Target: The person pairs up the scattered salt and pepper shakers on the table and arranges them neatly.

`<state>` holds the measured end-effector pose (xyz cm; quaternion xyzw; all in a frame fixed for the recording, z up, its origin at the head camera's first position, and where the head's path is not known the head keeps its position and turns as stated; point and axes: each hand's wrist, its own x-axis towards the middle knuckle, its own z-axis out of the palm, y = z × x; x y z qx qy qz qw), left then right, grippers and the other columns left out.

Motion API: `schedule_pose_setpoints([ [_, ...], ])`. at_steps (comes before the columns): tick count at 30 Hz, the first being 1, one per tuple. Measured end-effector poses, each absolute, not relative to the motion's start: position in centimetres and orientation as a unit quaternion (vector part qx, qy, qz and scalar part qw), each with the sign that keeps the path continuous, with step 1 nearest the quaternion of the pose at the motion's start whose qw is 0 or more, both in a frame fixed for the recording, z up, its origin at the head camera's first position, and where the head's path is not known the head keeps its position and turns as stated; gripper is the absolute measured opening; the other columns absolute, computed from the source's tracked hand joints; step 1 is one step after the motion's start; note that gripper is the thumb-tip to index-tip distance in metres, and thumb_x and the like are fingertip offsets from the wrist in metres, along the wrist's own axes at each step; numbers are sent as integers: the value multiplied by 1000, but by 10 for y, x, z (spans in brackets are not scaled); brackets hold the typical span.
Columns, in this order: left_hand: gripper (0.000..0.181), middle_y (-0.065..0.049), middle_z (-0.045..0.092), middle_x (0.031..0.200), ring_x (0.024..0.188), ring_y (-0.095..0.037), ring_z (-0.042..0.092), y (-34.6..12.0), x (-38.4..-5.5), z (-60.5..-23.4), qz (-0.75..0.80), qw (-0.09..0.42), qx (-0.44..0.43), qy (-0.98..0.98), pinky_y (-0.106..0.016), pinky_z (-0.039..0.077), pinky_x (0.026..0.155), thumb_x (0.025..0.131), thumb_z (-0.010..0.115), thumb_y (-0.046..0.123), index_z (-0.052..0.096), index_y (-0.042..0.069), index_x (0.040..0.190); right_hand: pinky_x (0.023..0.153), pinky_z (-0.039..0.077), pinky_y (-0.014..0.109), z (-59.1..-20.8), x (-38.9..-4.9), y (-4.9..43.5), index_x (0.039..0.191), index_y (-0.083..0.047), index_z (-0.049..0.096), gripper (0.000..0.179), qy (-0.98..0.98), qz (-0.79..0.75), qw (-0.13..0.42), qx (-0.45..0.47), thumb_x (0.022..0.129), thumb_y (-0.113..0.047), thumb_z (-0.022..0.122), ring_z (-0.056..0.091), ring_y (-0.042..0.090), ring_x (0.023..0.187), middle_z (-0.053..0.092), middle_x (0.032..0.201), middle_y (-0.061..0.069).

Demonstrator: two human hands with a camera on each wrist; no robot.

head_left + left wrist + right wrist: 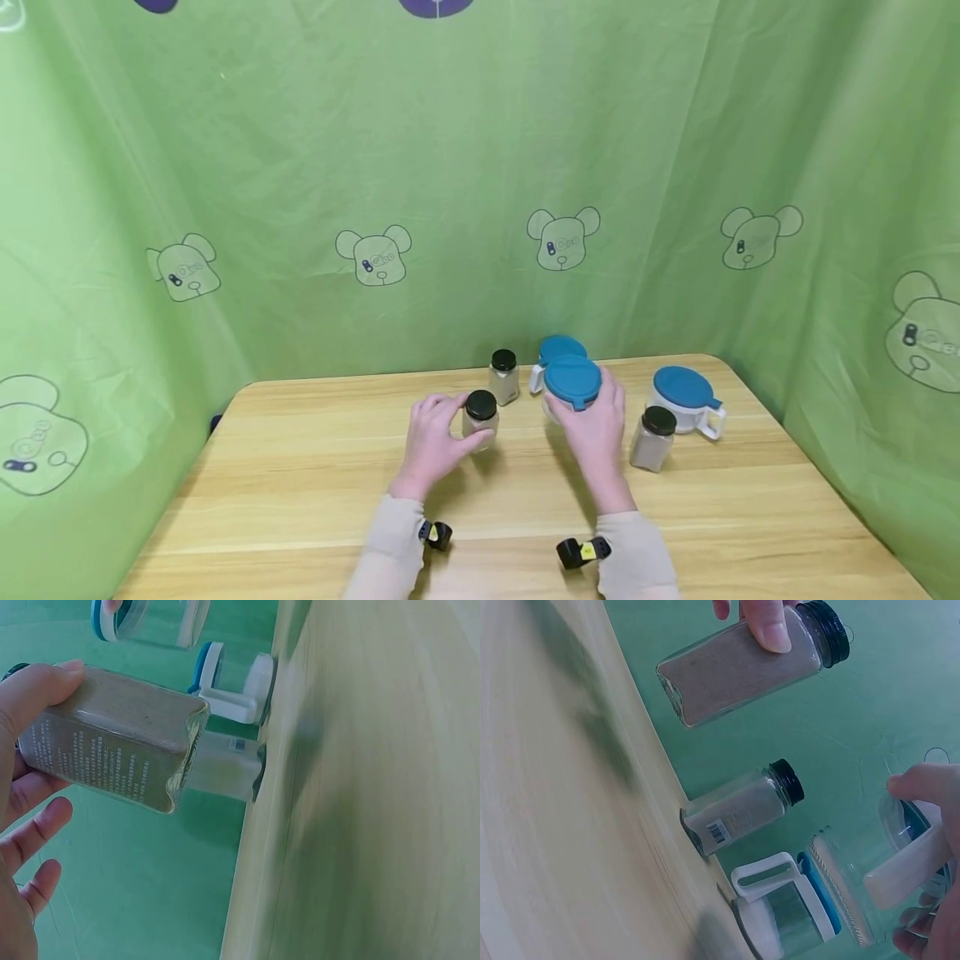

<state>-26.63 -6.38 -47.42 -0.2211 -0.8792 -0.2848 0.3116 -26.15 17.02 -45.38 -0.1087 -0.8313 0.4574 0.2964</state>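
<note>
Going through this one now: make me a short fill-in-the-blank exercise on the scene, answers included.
The left hand grips a glass jar with a ____ cap.
The right hand holds a clear handled container with a ____ lid.
The curtain behind the wooden table is mainly ____.

Missing words: black; blue; green.

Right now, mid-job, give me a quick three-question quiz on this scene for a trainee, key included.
1. What does the left hand hold?
2. True or false: the right hand is empty.
3. How many blue lids show in the head view?

Key:
1. A black-capped jar, raised off the table.
2. False; it holds a blue-lidded container, also raised.
3. Three: on the held container, the rear container and the right-end container.
</note>
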Motion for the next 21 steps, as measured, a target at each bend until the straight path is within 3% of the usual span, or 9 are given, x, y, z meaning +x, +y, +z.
schedule_pose_setpoints([
  [21,69,-5,73,104,99,-19,60,-87,-266,-476,-275,308,-223,-883,-39,42,93,66,85,46,66,7,119,108,40,58,-454,-260,157,143,-2,38,95,-836,457,293,-84,69,-34,88,47,38,126,46,135,21],
])
